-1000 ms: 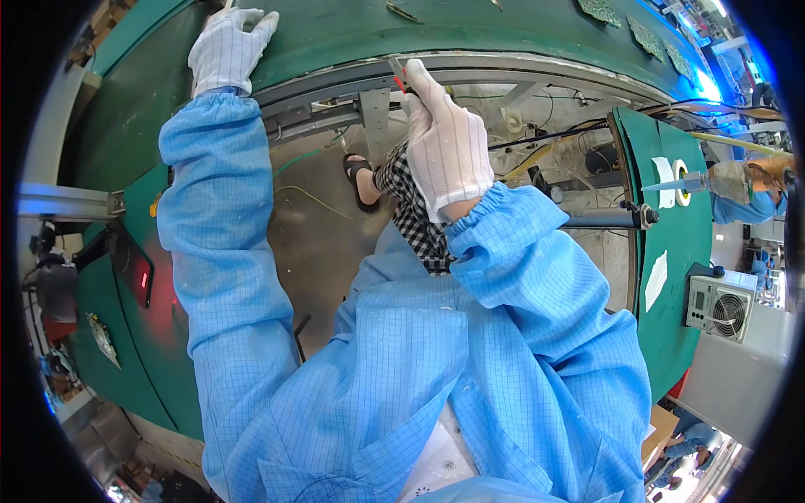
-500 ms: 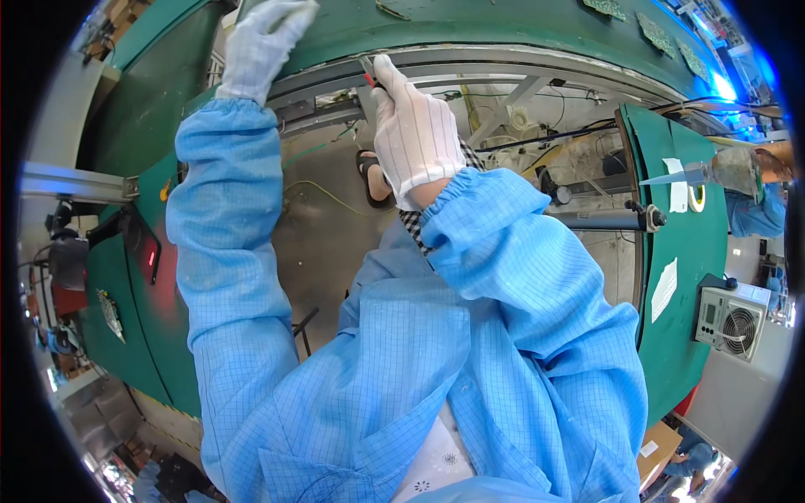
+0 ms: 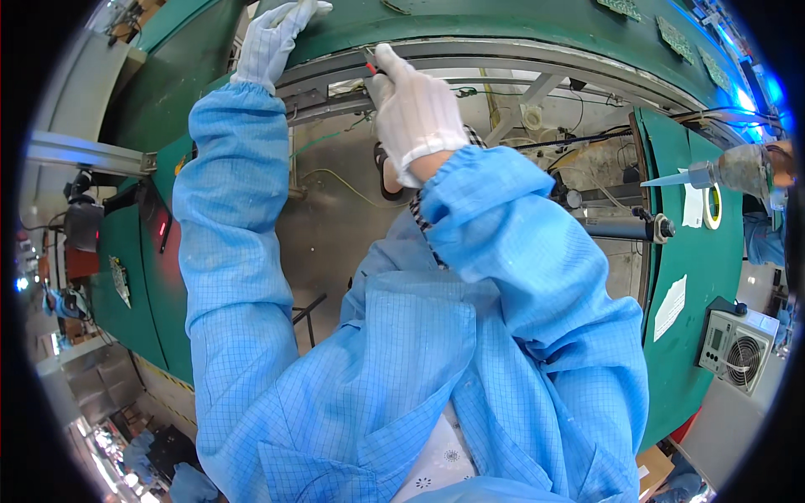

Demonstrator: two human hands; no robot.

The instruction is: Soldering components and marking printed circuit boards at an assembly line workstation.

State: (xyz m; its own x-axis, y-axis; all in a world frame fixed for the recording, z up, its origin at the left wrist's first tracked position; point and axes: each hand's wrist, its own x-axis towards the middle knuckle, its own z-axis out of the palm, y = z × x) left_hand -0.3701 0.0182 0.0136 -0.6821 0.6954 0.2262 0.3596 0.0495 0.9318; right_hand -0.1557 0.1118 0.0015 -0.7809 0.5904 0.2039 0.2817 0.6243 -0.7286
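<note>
My left hand (image 3: pixel 273 40), in a white glove, is at the green-topped line (image 3: pixel 470 21) at the far left. Its fingers bend together at the tips; whatever they hold, if anything, is hidden. My right hand (image 3: pixel 419 111), also gloved, is closed round a slim hand tool (image 3: pixel 371 67) in front of the metal rail (image 3: pixel 537 52). Red on the handle and a short metal tip show; the rest is inside my fist, so its exact kind is hidden.
Green circuit boards (image 3: pixel 673 38) lie on the line at the far right. On the right-hand green bench (image 3: pixel 700 277) are a tape roll (image 3: pixel 712 206), a paper sheet (image 3: pixel 670 308) and a fan unit (image 3: pixel 738 345). A blue-tipped nozzle (image 3: pixel 671 179) juts over it. Another board (image 3: pixel 120 281) lies left.
My left hand has moved a little right and down, its fingers drawn closer together. My right hand keeps the tool, close to the same place. The view has shifted slightly.
</note>
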